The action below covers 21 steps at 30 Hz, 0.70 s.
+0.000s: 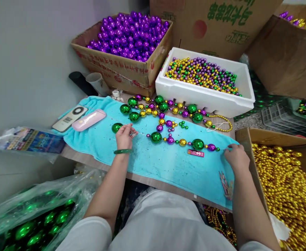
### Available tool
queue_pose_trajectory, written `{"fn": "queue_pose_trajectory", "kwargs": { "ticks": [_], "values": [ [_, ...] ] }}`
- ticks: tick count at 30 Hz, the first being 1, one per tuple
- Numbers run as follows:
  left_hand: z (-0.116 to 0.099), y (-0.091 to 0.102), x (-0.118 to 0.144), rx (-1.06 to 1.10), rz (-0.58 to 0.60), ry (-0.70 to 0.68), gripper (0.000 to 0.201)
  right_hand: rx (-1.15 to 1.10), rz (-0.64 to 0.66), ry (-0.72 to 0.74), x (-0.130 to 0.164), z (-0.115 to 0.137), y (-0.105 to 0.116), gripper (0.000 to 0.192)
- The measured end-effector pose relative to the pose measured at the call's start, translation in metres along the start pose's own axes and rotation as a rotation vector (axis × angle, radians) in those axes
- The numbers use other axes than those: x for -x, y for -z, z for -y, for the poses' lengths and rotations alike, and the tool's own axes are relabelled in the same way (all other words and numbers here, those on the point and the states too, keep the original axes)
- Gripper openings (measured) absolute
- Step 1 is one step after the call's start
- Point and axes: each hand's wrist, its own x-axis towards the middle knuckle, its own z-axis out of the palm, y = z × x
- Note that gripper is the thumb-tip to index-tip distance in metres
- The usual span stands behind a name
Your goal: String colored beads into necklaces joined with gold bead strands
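Head view. A strand of glossy round green, purple and gold beads (170, 140) lies across the turquoise cloth towel (163, 167) on the wood-look counter (147, 180), between the two hands. Done so far: large green balls alternate with purple and gold ones, small beads as spacers. Left, as judged from the layout: bare lengths of thin clear thread (142, 134) show at both ends of the beaded run, with no join visible. Total bead count wanted: cannot tell. More beaded lengths (159, 99) lie behind, one running into a loop of small gold beads (231, 122). A few loose small green beads (186, 127) sit nearby, off the thread as far as can be seen.

Pose: left hand (125, 136) is palm-down, wrist in a green bangle (122, 151), thumb and index fingertips together, apparently clamped on the thread. A large shiny green ball (116, 128) is just beside it; whether it is threaded cannot be told. Right hand (238, 157) is at the towel's right edge, fingers curled, fingertips together on the thread's other end. Both forearms reach forward, well apart; thread looks roughly straight between them.
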Motion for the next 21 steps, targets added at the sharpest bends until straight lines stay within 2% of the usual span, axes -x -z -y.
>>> {"fn": "queue_pose_trajectory", "kwargs": {
  "ticks": [3, 5, 8, 10, 12, 14, 16, 21],
  "values": [
    [-0.001, -0.006, 0.008, -0.056, 0.041, -0.011, 0.033, -0.276, -0.221, 0.113, 0.015, 0.034, 0.009, 0.029],
    [-0.001, -0.013, 0.019, -0.138, 0.108, -0.045, 0.031, -0.621, -0.238, 0.268, 0.032, 0.072, 0.014, 0.023],
    [0.001, -0.027, 0.041, -0.403, 0.324, -0.187, 0.021, -1.068, -0.017, 0.503, 0.067, 0.139, 0.016, 0.022],
    [0.002, -0.035, 0.058, -0.640, 0.504, -0.358, 0.016, -1.220, 0.149, 0.629, 0.089, 0.177, 0.013, 0.024],
    [0.004, -0.040, 0.070, -0.848, 0.629, -0.551, 0.016, -1.344, 0.220, 0.659, 0.104, 0.201, 0.006, 0.019],
    [0.007, -0.041, 0.078, -0.997, 0.690, -0.702, 0.018, -1.429, 0.217, 0.629, 0.112, 0.211, -0.004, 0.013],
    [0.010, -0.038, 0.081, -1.097, 0.720, -0.793, 0.020, -1.456, 0.177, 0.606, 0.114, 0.210, -0.012, 0.010],
    [0.020, -0.031, 0.079, -1.174, 0.759, -0.866, 0.023, -1.457, 0.114, 0.603, 0.121, 0.203, -0.024, 0.012]
  ]
}}
